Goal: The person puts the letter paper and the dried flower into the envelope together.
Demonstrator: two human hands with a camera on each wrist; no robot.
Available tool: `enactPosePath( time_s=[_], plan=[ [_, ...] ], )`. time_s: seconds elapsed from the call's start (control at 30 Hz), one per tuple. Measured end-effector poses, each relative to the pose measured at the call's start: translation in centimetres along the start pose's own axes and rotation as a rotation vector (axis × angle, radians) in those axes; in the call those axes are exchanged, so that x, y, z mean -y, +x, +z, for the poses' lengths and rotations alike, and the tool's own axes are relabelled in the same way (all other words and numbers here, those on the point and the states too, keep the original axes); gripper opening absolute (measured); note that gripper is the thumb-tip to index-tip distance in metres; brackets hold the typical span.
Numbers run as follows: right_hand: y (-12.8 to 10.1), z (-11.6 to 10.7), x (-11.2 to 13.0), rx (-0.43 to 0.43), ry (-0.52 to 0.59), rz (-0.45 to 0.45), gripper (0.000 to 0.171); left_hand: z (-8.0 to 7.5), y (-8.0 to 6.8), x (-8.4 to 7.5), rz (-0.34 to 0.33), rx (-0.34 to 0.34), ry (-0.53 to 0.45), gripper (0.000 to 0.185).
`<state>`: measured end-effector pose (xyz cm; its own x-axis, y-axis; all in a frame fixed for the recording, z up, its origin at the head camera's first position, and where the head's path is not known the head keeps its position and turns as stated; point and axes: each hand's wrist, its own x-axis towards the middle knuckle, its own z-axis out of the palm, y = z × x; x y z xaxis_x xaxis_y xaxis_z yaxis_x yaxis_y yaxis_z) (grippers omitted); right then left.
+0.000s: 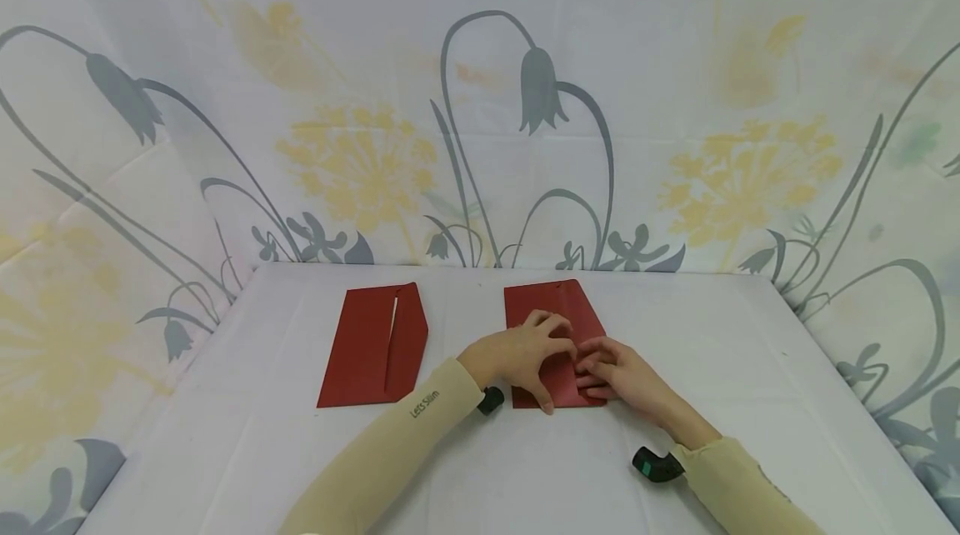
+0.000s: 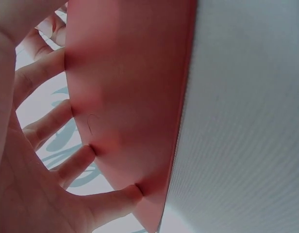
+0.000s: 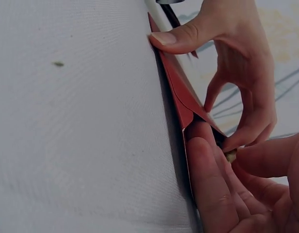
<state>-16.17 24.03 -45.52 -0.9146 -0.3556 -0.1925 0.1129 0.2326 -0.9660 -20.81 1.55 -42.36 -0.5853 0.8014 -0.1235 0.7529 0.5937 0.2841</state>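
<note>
A red envelope (image 1: 536,299) lies at the centre right of the table, its pointed flap spread to the right. My left hand (image 1: 525,352) arches over it with fingers spread. In the left wrist view, its fingertips (image 2: 135,191) press into the red paper. My right hand (image 1: 626,377) comes in from the right at the envelope's mouth. The right wrist view shows some of its fingers (image 3: 203,155) reaching into the gaping opening. A small gold-coloured thing (image 3: 231,155) sits at its thumb tip, close to a left fingertip, mostly hidden by the fingers.
A second red envelope (image 1: 360,343) lies to the left with its flap open and a pale edge showing in the slit. Black camera mounts (image 1: 656,465) sit at both wrists. The white table (image 1: 555,477) meets a flower-printed cloth (image 1: 480,102) behind.
</note>
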Motion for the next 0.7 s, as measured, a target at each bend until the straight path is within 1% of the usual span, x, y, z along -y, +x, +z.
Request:
enactPosePath(
  time_s=[0.1, 0.37, 0.53, 0.7],
  plan=[
    [0.04, -0.01, 0.0, -0.001, 0.0, -0.003, 0.037, 0.14, 0.03, 0.07, 0.0, -0.002, 0.005, 0.073],
    [-0.14, -0.23, -0.07, -0.066, -0.03, -0.007, 0.033, 0.7, -0.06, 0.38, 0.022, -0.006, 0.006, 0.075],
    [-0.4, -0.51, -0.08, -0.068, -0.029, -0.027, 0.036, 0.82, -0.31, 0.59, 0.026, -0.009, -0.005, 0.078],
    [-0.73, -0.6, 0.06, -0.093, -0.047, -0.03, 0.034, 0.91, -0.64, 0.75, 0.044, -0.019, -0.007, 0.082]
  ],
)
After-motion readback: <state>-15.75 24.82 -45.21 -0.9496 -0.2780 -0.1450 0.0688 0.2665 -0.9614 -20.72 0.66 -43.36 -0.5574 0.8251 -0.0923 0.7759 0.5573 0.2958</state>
